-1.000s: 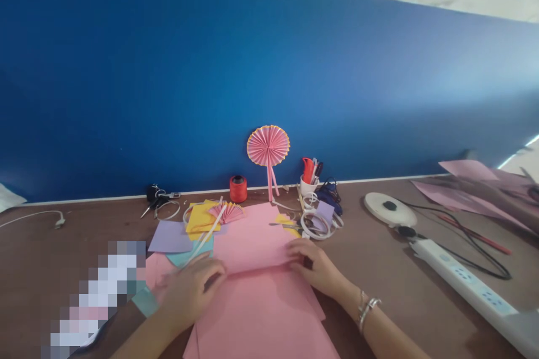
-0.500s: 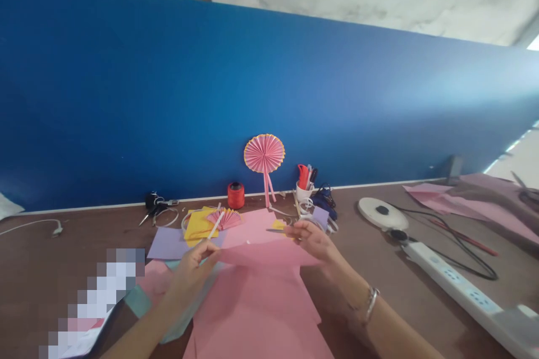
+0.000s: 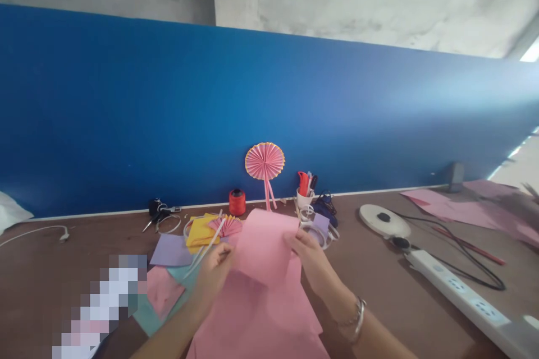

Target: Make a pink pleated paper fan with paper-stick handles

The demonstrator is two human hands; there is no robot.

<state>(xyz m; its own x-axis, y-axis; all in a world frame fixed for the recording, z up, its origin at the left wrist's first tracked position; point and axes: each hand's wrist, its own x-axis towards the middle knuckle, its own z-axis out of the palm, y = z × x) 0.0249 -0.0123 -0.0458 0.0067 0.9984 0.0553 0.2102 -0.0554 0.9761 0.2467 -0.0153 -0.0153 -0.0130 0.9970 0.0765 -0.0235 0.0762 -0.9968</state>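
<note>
— Where is the pink sheet (image 3: pixel 263 247)?
— Lifted just above the table (image 3: pixel 379 269), it is pinched at either side edge by the left hand (image 3: pixel 214 272) and the right hand (image 3: pixel 309 258).
— How is that best done?
— The sheet is best kept taut, edges level, grip light.

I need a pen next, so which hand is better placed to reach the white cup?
Right, probably: the right hand pinches the pink sheet close by the white cup; the left hand sits across the sheet.
</note>
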